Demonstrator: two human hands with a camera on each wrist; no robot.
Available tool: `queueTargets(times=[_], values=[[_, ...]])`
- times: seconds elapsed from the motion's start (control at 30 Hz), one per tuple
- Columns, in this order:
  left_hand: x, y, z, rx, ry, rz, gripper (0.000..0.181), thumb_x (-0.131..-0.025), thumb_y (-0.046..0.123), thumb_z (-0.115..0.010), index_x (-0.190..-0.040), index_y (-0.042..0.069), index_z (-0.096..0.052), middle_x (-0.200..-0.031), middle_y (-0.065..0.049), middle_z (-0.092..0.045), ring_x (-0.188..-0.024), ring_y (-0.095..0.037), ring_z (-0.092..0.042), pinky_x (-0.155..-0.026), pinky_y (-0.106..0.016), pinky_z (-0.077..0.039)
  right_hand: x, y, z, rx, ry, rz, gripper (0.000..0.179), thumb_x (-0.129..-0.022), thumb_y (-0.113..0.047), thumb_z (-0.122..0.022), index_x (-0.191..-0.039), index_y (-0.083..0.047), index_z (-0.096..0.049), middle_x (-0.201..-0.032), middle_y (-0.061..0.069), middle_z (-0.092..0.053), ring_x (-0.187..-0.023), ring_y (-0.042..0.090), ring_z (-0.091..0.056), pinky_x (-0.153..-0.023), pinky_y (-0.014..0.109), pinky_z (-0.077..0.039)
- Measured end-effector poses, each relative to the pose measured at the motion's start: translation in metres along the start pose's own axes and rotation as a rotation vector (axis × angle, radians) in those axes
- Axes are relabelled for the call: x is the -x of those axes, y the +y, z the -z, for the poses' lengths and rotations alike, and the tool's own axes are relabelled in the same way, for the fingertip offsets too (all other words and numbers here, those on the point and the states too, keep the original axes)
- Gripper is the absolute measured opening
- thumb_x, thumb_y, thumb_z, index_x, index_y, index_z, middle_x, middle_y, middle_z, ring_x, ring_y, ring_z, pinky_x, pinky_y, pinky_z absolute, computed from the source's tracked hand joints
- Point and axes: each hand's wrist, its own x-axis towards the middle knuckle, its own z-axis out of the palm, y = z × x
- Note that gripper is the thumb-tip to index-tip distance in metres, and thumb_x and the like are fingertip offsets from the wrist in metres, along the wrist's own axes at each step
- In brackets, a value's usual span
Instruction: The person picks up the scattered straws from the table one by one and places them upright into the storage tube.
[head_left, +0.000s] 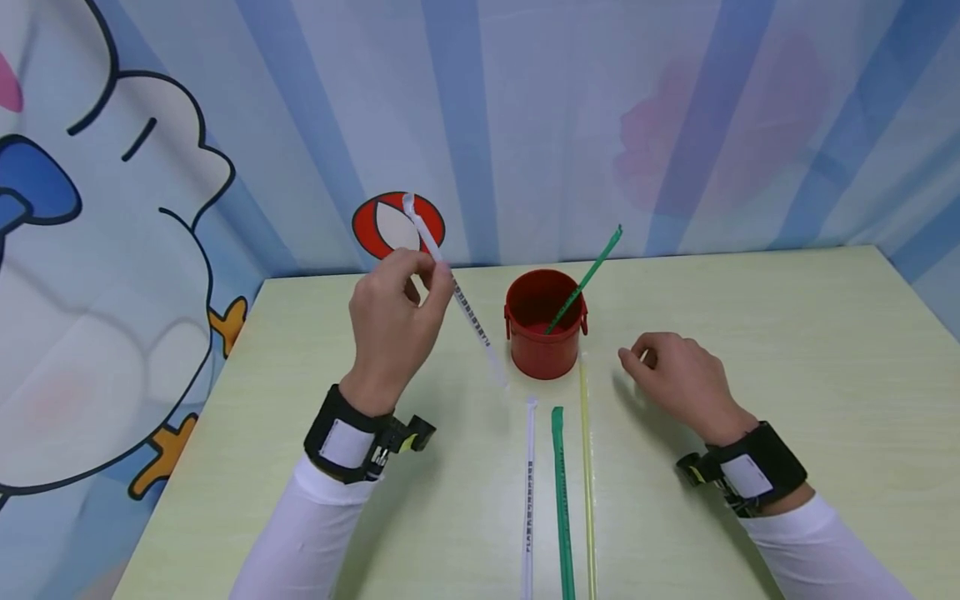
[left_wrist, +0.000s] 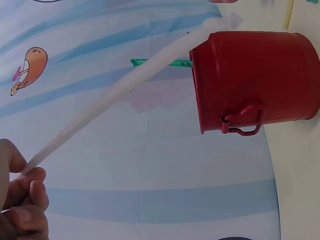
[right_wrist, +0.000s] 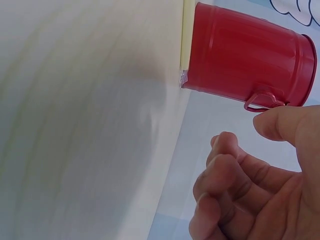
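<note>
My left hand (head_left: 397, 321) pinches a white paper-wrapped straw (head_left: 470, 315) between thumb and fingertips, left of a small red bucket (head_left: 543, 358). Dark print runs along the wrapper, and the straw slants down to the right. Seen from the left wrist, its far end (left_wrist: 200, 35) overlaps the bucket's rim; whether they touch I cannot tell. A green-wrapped straw (head_left: 596, 265) leans inside the bucket, its top sticking out to the right. To the bucket's right, my right hand (head_left: 682, 379) holds nothing, its fingers loosely bent in the right wrist view.
In front of the bucket lie a white-wrapped straw (head_left: 529, 500), a green-wrapped straw (head_left: 562, 500) and a yellow straw (head_left: 587, 467) in clear wrapping, roughly side by side. A printed blue-striped curtain (head_left: 540, 125) rises behind the pale table (head_left: 825, 350).
</note>
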Motion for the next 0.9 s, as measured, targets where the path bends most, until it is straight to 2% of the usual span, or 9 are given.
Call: queueTargets(times=[0.13, 0.3, 0.47, 0.7, 0.9], values=[[-0.008, 0.006, -0.001, 0.033, 0.040, -0.037, 0.021, -0.097, 0.013, -0.059, -0.085, -0.001, -0.069, -0.075, -0.014, -0.065, -0.059, -0.023, -0.051, -0.058, -0.029, -0.040, 0.001, 0.000, 0.000, -0.004, 0.001, -0.002, 0.030, -0.100, -0.030, -0.058, -0.095, -0.003, -0.071, -0.061, 0.002, -0.057, -0.054, 0.015, -0.049, -0.048, 0.030, -0.036], [-0.017, 0.010, 0.001, 0.090, 0.130, -0.061, 0.021, -0.096, 0.011, -0.058, -0.082, -0.003, -0.068, -0.074, -0.016, -0.064, -0.057, -0.022, -0.048, -0.057, -0.028, -0.038, 0.001, -0.001, 0.000, -0.007, 0.004, -0.001, 0.030, -0.100, -0.030, -0.058, -0.095, -0.003, -0.071, -0.062, 0.002, -0.058, -0.054, 0.015, -0.050, -0.048, 0.030, -0.037], [-0.019, 0.012, 0.002, 0.143, 0.195, -0.075, 0.021, -0.096, 0.012, -0.059, -0.084, -0.004, -0.067, -0.076, -0.017, -0.064, -0.056, -0.020, -0.045, -0.057, -0.024, -0.037, 0.001, -0.001, 0.000, -0.006, 0.006, 0.001, 0.030, -0.100, -0.030, -0.058, -0.094, -0.003, -0.071, -0.061, 0.002, -0.058, -0.054, 0.015, -0.050, -0.048, 0.030, -0.037], [-0.018, 0.014, 0.000, 0.172, 0.232, -0.082, 0.021, -0.096, 0.011, -0.061, -0.087, -0.005, -0.069, -0.079, -0.017, -0.066, -0.056, -0.020, -0.044, -0.057, -0.022, -0.035, 0.000, -0.001, 0.000, -0.009, 0.006, 0.004, 0.030, -0.099, -0.029, -0.058, -0.094, -0.003, -0.071, -0.061, 0.002, -0.057, -0.054, 0.015, -0.049, -0.048, 0.030, -0.037], [-0.017, 0.010, -0.007, 0.140, 0.203, -0.079, 0.020, -0.097, 0.012, -0.062, -0.091, -0.004, -0.071, -0.081, -0.017, -0.067, -0.055, -0.020, -0.046, -0.056, -0.024, -0.038, 0.001, -0.001, 0.000, -0.005, 0.002, -0.002, 0.030, -0.099, -0.029, -0.058, -0.094, -0.003, -0.071, -0.061, 0.002, -0.058, -0.054, 0.016, -0.049, -0.048, 0.030, -0.037]])
